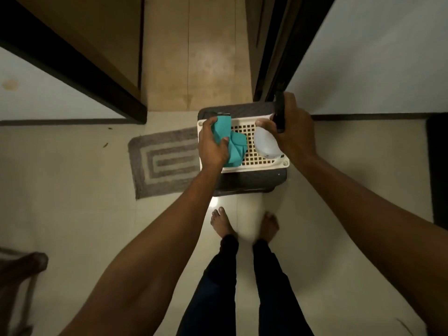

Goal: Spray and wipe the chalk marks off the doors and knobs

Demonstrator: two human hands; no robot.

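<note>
Teal cloth (232,144) in left grip (213,144), bottle (265,141) right (293,127)

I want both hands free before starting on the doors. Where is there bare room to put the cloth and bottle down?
The perforated top of the white stool is bare between the teal cloth and the spray bottle. The floor tiles left of the grey mat are bare too. The stool's edges are crowded by the left hand and right hand.

cloth (234,146) left of bottle (265,143), over basket (260,166)
</note>
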